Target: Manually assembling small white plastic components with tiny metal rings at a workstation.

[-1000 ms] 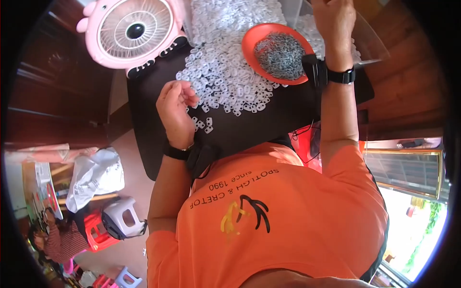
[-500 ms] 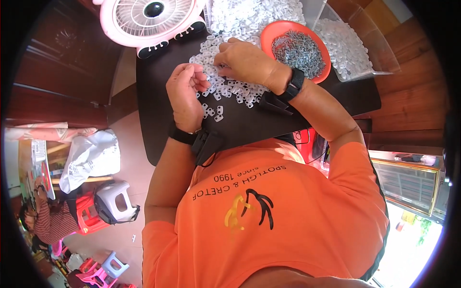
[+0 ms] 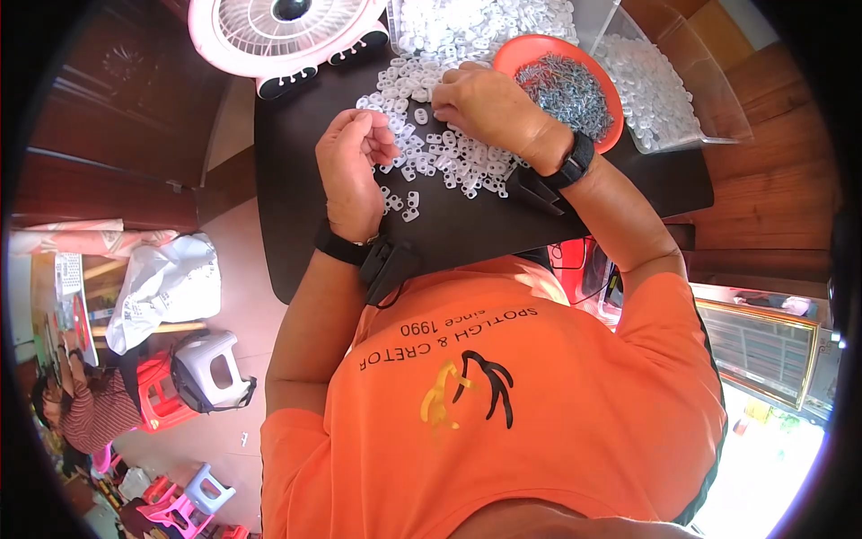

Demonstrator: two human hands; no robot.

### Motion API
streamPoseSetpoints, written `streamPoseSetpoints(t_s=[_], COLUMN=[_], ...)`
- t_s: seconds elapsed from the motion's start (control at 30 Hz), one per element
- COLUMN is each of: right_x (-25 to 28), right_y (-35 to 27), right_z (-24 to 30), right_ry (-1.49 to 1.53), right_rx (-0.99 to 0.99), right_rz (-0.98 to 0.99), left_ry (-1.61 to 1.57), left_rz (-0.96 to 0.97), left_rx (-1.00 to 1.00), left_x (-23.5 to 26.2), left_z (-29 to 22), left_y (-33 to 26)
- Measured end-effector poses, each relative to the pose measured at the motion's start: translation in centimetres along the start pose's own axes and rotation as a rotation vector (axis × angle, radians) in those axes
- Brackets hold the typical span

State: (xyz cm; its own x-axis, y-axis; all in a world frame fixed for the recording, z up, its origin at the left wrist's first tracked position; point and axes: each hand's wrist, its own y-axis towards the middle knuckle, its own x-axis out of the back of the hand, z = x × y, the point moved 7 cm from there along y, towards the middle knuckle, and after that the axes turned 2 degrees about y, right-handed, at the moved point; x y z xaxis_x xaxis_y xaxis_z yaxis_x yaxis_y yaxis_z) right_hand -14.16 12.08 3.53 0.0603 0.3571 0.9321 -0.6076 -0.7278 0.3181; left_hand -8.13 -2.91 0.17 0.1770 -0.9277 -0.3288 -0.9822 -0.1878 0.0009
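A heap of small white plastic pieces (image 3: 453, 162) is spread over a black table (image 3: 296, 207). My left hand (image 3: 350, 171) rests at the heap's left edge, its fingers curled in on a small white piece. My right hand (image 3: 489, 103) lies on top of the heap, just right of the left hand, fingertips bunched and pressed down among the pieces. What those fingertips hold is hidden. An orange bowl (image 3: 539, 43) of small metal parts (image 3: 566, 85) stands right behind my right hand. Both wrists wear black bands.
A pink desk fan (image 3: 278, 31) stands at the table's far left. A clear plastic tub (image 3: 682, 81) of white pieces sits at far right. On the floor to the left are a white bag (image 3: 166, 283), a grey-white stool (image 3: 211, 368), a red stool (image 3: 157, 395) and a seated person (image 3: 85, 413).
My right hand came back from beyond the orange bowl to the heap beside my left hand. My left hand stayed at the heap's edge.
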Motion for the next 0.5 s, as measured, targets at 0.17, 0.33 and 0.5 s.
streamPoseSetpoints(t_s=[0.17, 0.33, 0.5], right_x=[1.2, 0.1, -0.3], right_y=[-0.2, -0.8, -0.8], right_z=[-0.6, -2.1, -1.6], right_ry=[0.197, 0.907, 1.212], right_rx=[-0.064, -0.312, -0.340], right_rz=[-0.114, -0.135, -0.025], left_ry=[0.041, 0.079, 0.170], left_rz=[0.036, 0.095, 0.122], left_rx=[0.043, 0.066, 0.074], left_x=[-0.3, -1.0, -2.1], left_z=[0.7, 1.2, 1.3], left_y=[0.0, -0.1, -0.4])
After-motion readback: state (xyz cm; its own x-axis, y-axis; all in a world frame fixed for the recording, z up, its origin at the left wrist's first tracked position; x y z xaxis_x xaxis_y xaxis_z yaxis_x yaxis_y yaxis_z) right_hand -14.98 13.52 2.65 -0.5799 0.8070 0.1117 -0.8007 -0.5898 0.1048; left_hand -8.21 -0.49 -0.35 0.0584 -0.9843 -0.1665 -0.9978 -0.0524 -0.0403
